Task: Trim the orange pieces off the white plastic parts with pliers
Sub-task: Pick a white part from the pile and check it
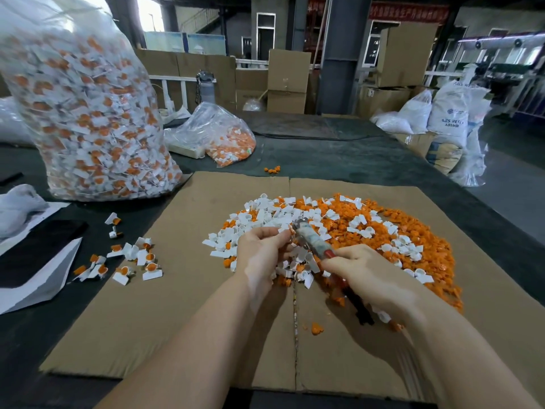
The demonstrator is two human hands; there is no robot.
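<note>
Orange-tipped part blurs between left hand (pixel 259 249) and pliers (pixel 312 240).

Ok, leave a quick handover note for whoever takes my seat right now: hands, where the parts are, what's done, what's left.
Left hand: pinching one white part at the pliers' tip.
Right hand: gripping the pliers.
Done: mixed pile of trimmed white pieces and orange offcuts on the cardboard.
Left: small untrimmed batch at the cardboard's left edge, plus the big full bag behind it.
</note>
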